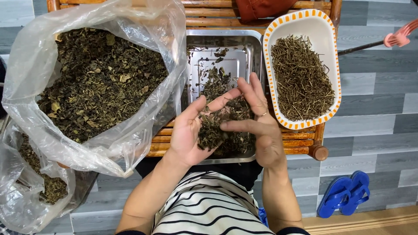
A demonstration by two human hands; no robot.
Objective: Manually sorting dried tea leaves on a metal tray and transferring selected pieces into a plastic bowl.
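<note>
**Desk:** Head view, looking straight down. What is in the hands?

**Photographer:** A loose clump of dried dark leaves [217, 126], cupped in the left hand [187, 130], palm up and fingers spread wide. The right hand [261, 126] lies against the heap from the other side, fingers flat and loosely open, forefinger across the leaves. Neither hand is clenched. The clump's long axis runs roughly from the person's body toward the top of the frame, and it sits just above the near end of a steel tray [250, 48].

**Desk:** And the tray?

**Photographer:** Rectangular, long axis also pointing away from the person, resting on a slatted wooden stool [300, 141]. More leaf scraps lie scattered in it.

**Desk:** Packaging, containers?

**Photographer:** A large clear plastic bag [26, 56] on the left, its mouth folded open, is full of the same dark leaves. A second clear bag [17, 196], lower left, holds a smaller amount. To the right of the tray is an oblong white dish [324, 39] with an orange-dashed rim, filled with short dry stems [302, 78], most lying lengthwise along the dish. No labels are readable on either bag; creases may hide some.

**Desk:** Anything else?

**Photographer:** A pair of blue sandals [344, 193] on the grey plank floor, lower right.
</note>
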